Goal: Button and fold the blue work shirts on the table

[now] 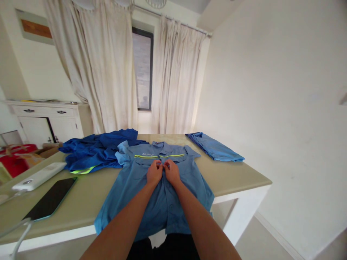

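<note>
A light blue work shirt [187, 180] lies front up on the table, with yellow piping across the chest and its lower hem hanging over the near edge. My left hand [155, 172] and my right hand [171, 170] meet at the front placket, just below the yellow lines. Both have their fingers pinched together on the shirt's front edges. Any button between the fingertips is too small to make out. Below my hands the placket runs down toward the hem, partly between my forearms.
Crumpled dark blue clothing [100, 150] with a reflective strip lies left of the shirt. A folded blue garment [215, 146] rests at the back right. Near the left edge are a black phone [51, 198] and a white power strip [40, 176] with cables. The table [233, 180] stands near a wall.
</note>
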Demonstrator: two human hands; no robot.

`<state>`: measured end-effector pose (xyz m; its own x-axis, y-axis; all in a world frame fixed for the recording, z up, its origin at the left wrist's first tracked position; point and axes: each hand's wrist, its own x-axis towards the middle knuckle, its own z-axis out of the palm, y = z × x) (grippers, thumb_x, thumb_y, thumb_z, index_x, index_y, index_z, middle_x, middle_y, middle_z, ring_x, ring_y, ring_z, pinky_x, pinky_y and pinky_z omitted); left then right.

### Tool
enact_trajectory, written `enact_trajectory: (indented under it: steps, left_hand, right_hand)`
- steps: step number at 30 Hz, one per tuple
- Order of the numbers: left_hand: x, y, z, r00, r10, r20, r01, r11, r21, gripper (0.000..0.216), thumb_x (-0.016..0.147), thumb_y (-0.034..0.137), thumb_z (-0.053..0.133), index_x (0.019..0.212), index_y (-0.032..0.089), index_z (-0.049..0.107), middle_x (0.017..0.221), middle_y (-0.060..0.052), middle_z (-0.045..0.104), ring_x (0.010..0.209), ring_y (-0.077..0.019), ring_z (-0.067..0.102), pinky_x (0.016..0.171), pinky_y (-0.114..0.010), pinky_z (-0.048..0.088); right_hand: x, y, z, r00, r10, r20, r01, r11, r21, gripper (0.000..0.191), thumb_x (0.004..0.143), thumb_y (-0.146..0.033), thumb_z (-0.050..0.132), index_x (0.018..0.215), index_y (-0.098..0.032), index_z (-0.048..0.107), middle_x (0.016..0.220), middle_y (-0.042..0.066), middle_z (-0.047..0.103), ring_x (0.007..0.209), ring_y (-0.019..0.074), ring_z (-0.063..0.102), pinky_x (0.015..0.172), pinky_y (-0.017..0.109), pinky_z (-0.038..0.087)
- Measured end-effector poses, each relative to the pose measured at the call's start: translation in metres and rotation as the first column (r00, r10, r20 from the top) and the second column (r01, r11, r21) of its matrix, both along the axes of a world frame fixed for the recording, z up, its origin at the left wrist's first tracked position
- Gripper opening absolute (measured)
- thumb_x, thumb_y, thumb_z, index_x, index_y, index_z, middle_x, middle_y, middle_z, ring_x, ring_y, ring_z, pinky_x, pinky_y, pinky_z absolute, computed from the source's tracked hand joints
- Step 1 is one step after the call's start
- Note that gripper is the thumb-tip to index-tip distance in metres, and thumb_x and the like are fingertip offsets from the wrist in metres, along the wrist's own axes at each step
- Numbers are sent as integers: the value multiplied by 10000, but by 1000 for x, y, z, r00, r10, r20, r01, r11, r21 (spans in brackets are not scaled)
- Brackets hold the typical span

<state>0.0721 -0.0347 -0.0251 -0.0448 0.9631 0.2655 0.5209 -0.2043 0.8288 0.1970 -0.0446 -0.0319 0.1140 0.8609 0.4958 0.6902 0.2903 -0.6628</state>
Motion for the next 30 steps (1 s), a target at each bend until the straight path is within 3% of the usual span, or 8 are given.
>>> enact_trajectory:
  steps: [6, 21, 30]
  left_hand:
    - [-1, 5, -3, 1000, -1, 12, 1, 1000, 1, 157, 988, 246, 618, 1128, 199, 672, 1084, -89, 798, 1031, -217, 750, 903, -307, 523]
    - [0, 6, -4, 1000, -5, -17, 4, 999, -37, 139, 942, 172, 609, 1063, 210, 666, 1128, -77, 787, 1015, -191, 744, 890, -290, 522]
    - [0, 4, 1, 999, 1, -49, -5, 998, -68, 143, 923, 175, 612, 1047, 222, 667, 1113, -66, 790, 1022, -201, 746, 871, -293, 525]
  right_hand:
    - [-2, -1, 0, 999, -4, 45, 4, 1000, 16, 117, 926, -129, 583, 902, -217, 656, 940, 38, 718, 889, 191, 644, 827, 282, 443]
    - [-9, -15, 14, 977, -114, 181, 142, 979, -149, 125, 944, -118, 617, 973, -226, 673, 1018, 26, 710, 918, 171, 639, 754, 258, 373]
    - [-4, -8, 7, 996, -83, 33, 86, 991, -99, 169, 844, -53, 654, 861, -220, 661, 894, 18, 719, 825, 175, 646, 739, 260, 414]
